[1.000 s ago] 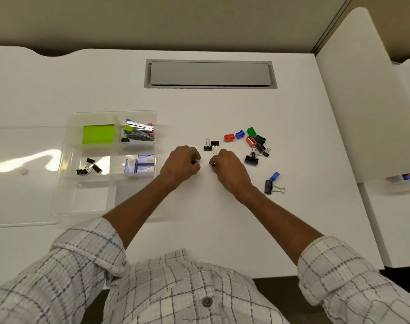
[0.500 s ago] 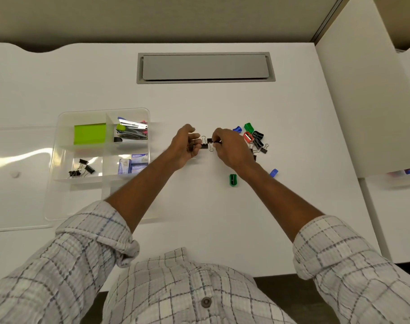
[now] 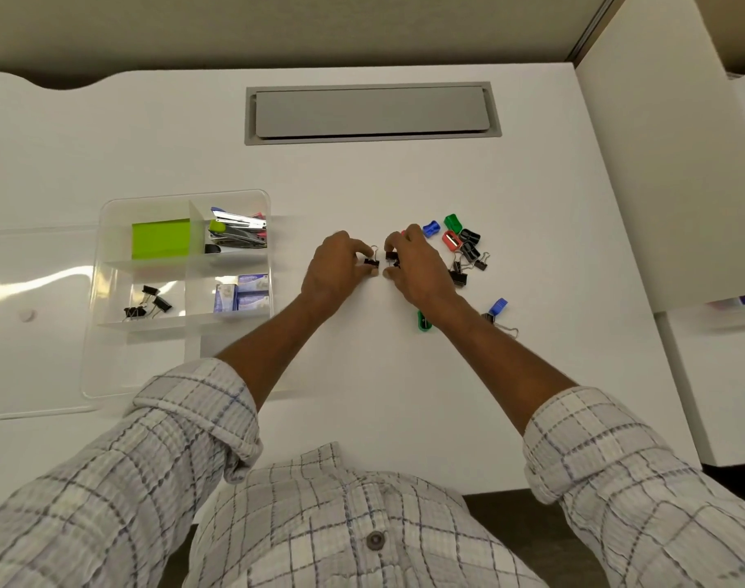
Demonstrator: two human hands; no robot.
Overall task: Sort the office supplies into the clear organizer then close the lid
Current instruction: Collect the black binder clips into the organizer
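My left hand (image 3: 334,269) pinches a small black binder clip (image 3: 371,261) on the white desk. Close to its right, my right hand (image 3: 417,269) pinches another small black binder clip (image 3: 391,256). The clear organizer (image 3: 107,231) sits at left and holds green sticky notes (image 3: 160,239), staplers (image 3: 237,233), several black binder clips (image 3: 148,301) and staple boxes (image 3: 241,292). Its clear lid (image 3: 27,324) lies flat to its left. Coloured pencil sharpeners (image 3: 451,239) and black binder clips (image 3: 468,265) lie to the right of my right hand.
A green sharpener (image 3: 424,322) lies beside my right forearm; a blue clip (image 3: 498,307) and a black binder clip (image 3: 504,326) lie just past it. A grey cable hatch (image 3: 371,114) is set into the desk at the back. A white partition (image 3: 680,163) stands at right.
Both hands moved away from me to the pair of small clips and took hold of one each. A green sharpener now lies on the desk by my right forearm.
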